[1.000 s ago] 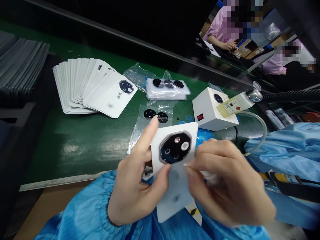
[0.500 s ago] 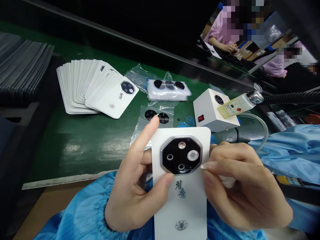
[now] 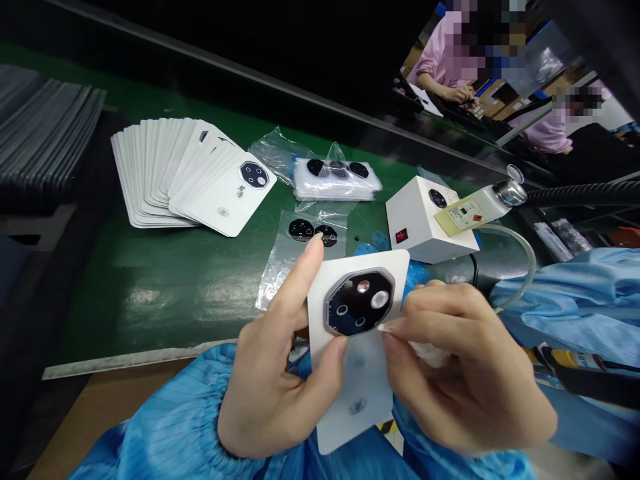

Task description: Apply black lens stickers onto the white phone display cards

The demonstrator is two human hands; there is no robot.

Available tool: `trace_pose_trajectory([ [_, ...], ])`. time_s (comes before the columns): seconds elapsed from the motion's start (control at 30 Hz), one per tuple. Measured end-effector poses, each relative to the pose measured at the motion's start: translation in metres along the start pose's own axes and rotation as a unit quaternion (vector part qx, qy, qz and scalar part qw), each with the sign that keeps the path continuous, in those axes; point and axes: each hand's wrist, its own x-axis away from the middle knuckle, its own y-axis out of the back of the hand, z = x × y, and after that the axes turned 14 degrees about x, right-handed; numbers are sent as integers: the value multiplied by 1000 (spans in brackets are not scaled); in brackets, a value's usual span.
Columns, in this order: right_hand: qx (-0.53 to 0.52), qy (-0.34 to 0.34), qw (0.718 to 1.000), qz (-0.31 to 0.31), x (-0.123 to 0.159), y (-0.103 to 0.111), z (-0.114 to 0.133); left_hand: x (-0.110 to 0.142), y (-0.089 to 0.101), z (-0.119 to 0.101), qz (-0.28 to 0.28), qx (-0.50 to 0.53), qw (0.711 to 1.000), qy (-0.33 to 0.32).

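A white phone back cover (image 3: 367, 367) is tilted in front of me, with a glossy black octagonal camera lens plate (image 3: 353, 313) near its top. My left hand (image 3: 285, 373) grips the cover by its left side, thumb pressed on the face just under the lens plate and index finger reaching past the top edge. My right hand (image 3: 465, 367) is closed in a pinch at the lens plate's lower right rim. A soft white wad, like a wipe (image 3: 433, 353), shows under its fingers; a pale tip pokes out at the fingertips.
Fanned white back covers (image 3: 200, 180) lie at left on the green bench, near a rack of dark sheets (image 3: 47, 133). Beyond my hands are a bag with lens plates (image 3: 300, 230), a stack of film (image 3: 335, 183) and a white box (image 3: 420, 220) bearing a bottle (image 3: 473, 210). Co-workers sit beyond.
The cover has been turned and tilted, so its face now angles to one side and reflects light. My right hand has shifted left with it, still at the lens plate's rim.
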Motion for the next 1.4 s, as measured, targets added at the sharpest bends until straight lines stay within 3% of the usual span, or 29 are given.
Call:
trace_pose_trajectory([
  [0.17, 60, 43, 997, 28, -3, -6, 3, 2, -1, 5, -5, -98, 995, -35],
  [0.47, 70, 31, 997, -17, -1, -20, 3, 2, -3, 9, -14, -166, 982, -89],
  [0.8, 76, 23, 997, -3, -2, -24, 2, -3, -4, 8, -2, -237, 960, -150],
  [1.07, 84, 28, 996, 20, 0, -23, 1, -5, -4, 8, 3, -210, 969, -130],
  [1.4, 98, 36, 994, -14, -1, -16, 4, 1, -1, 3, 3, -150, 986, -77],
])
